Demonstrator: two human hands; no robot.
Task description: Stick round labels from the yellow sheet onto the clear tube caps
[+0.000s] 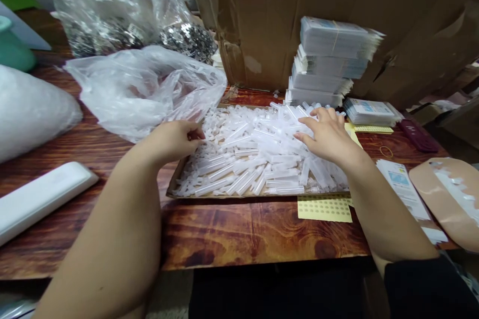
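A shallow cardboard tray (228,196) lies on the table, heaped with clear plastic tubes (245,179) and small white plastic pieces (220,122). My left hand (175,140) is at the tray's left edge among the small pieces. Its fingers are curled and pressed together, and whatever they may hold is too small or hidden to name. Over the right part of the heap, my right hand (327,134) has its fingers spread, close to or touching the tubes. Nothing shows in its grasp.
A crumpled plastic bag (149,89) lies behind my left hand. Banded stacks of printed packets (325,60) stand at the back right, before a large cardboard box (262,15). A yellow sticker sheet (324,209) sits under the tray's front edge. A white case (48,194) lies left.
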